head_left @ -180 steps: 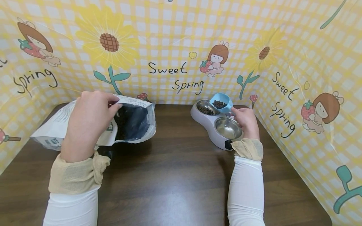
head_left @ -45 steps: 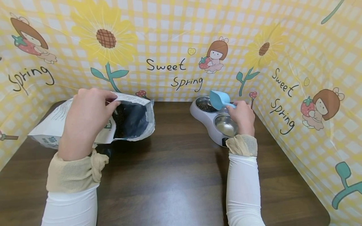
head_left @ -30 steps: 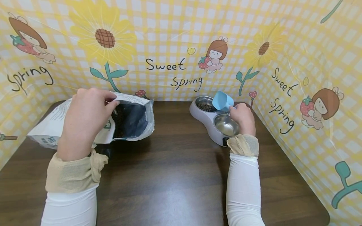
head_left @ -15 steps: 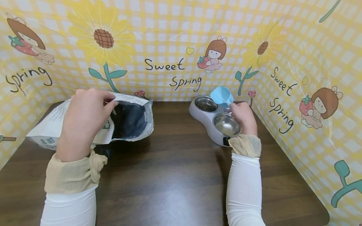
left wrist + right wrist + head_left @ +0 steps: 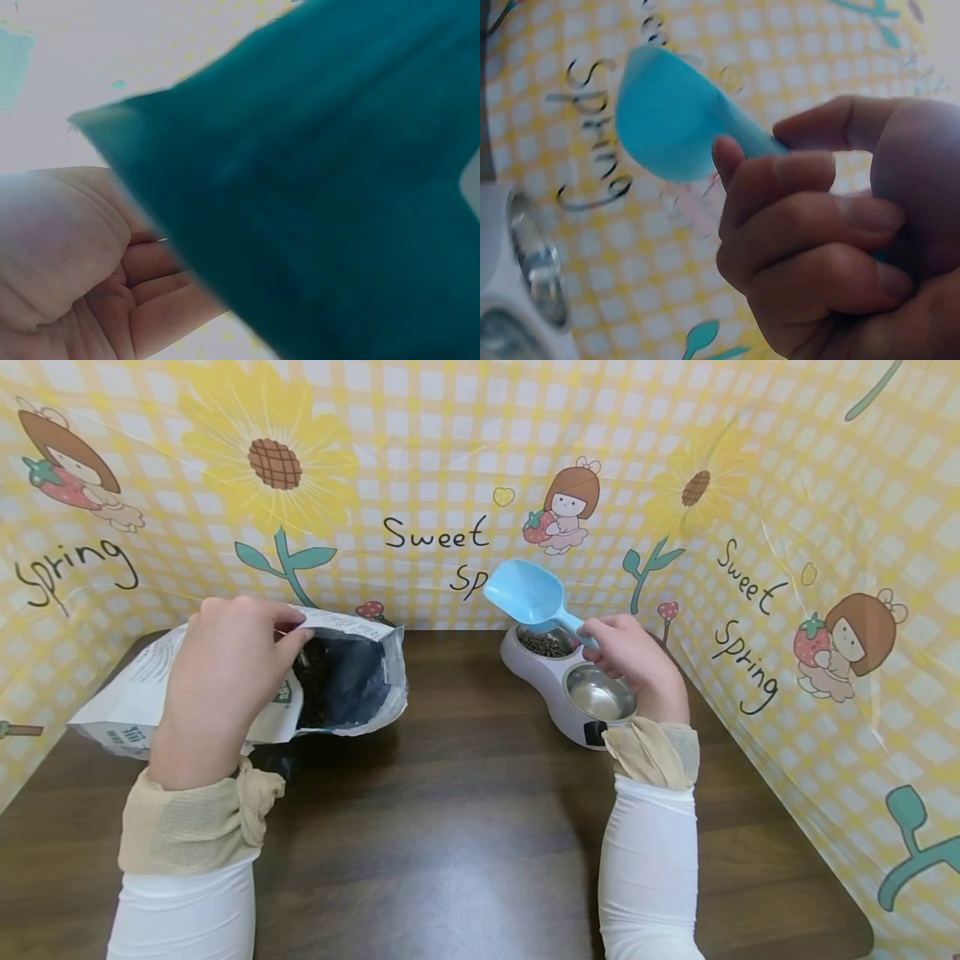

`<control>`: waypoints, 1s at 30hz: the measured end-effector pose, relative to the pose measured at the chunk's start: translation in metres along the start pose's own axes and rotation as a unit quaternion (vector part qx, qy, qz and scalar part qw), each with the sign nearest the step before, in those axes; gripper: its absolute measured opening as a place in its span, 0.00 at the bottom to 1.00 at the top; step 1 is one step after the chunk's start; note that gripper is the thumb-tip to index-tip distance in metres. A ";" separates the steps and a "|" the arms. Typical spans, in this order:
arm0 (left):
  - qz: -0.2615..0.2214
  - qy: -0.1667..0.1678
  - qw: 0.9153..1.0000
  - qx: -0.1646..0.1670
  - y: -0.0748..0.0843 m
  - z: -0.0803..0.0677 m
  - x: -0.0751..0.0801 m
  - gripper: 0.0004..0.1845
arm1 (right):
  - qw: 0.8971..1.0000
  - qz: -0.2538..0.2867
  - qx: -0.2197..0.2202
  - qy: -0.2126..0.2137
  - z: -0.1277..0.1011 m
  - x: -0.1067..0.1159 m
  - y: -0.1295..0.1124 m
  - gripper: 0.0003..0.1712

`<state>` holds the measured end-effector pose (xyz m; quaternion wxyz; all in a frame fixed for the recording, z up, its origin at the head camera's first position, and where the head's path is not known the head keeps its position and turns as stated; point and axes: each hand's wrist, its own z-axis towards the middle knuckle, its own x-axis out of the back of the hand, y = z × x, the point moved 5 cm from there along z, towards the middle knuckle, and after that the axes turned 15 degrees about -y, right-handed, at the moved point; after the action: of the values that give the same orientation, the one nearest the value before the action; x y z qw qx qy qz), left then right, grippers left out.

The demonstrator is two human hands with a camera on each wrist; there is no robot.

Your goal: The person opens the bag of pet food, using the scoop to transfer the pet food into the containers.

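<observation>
Dark brown wood-grain table (image 5: 465, 827) carries the setup. Yellow-and-white checked plastic backdrop (image 5: 450, 452) encloses it at the back and both sides, printed with sunflowers, cartoon girls holding strawberries, and "Sweet Spring" lettering. The backdrop also fills the right wrist view (image 5: 780, 45). Left wrist view is largely blurred; pale background with yellow specks is probably the same backdrop.

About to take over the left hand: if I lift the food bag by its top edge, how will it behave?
Likely floppy: the bag sags on the table where the left hand pinches its rim. Its open mouth faces sideways, so kibble could spill if tipped.
</observation>
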<state>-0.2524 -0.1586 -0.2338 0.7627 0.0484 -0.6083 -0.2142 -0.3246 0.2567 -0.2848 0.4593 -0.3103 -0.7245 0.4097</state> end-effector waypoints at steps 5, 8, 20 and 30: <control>0.005 0.003 1.000 -0.002 0.000 0.000 0.000 0.09 | 0.999 -0.013 0.023 -0.047 -0.010 -0.015 -0.020 0.19; 0.007 0.004 1.000 -0.003 0.001 0.000 0.001 0.09 | 0.995 -0.015 0.045 -0.085 -0.016 -0.024 -0.029 0.18; 0.006 0.000 1.000 0.001 0.002 -0.001 -0.001 0.12 | 0.973 -0.066 0.080 -0.208 -0.021 -0.069 -0.048 0.17; 0.010 0.000 1.000 0.007 0.002 0.000 -0.001 0.13 | 0.942 -0.231 0.106 -0.217 -0.009 -0.137 -0.076 0.16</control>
<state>-0.2519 -0.1570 -0.2342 0.7649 0.0473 -0.6099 -0.2020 -0.2696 0.1105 -0.2720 0.4030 0.0131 -0.8109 0.4241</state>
